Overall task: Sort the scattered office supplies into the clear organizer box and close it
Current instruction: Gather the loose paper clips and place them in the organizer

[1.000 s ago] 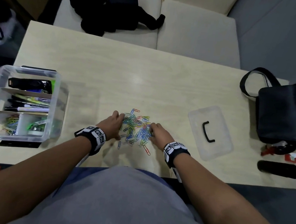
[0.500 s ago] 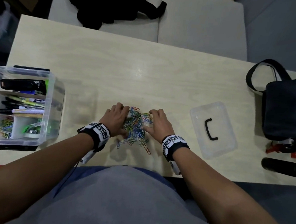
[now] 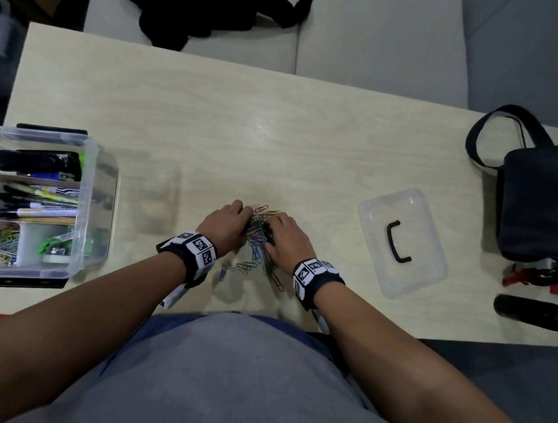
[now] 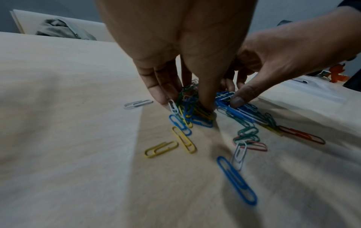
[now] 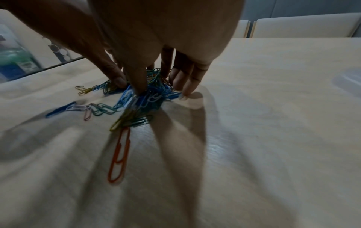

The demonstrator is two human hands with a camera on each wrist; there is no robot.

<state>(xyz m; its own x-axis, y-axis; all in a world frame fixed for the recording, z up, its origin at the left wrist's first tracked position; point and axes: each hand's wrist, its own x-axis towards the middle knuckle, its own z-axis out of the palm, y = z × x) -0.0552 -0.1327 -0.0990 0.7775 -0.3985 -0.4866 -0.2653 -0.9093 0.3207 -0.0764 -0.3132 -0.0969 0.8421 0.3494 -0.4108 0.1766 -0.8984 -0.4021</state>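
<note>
A heap of coloured paper clips [image 3: 259,231] lies mid-table near the front edge. My left hand [image 3: 235,219] and right hand [image 3: 277,228] squeeze it from both sides. In the left wrist view my left hand [image 4: 184,100] has thumb and fingers dug into the heap [image 4: 192,111]. In the right wrist view my right hand [image 5: 162,88] pinches the clips [image 5: 150,97] likewise. Several loose clips [image 3: 242,266] trail toward me, among them an orange clip [image 5: 119,155]. The clear organizer box [image 3: 100,192] stands open at the left, holding pens, a stapler and clips. Its lid [image 3: 418,219] lies at the right.
A black bag [image 3: 547,201] sits at the table's right end, with a black cylinder [image 3: 535,314] and a small red item [image 3: 518,276] in front of it. A cream sofa with a black garment [image 3: 203,0] stands behind the table.
Both hands have slid toward each other, pushing the spread clips into a tight heap between them. A few clips stayed behind near the front edge.
</note>
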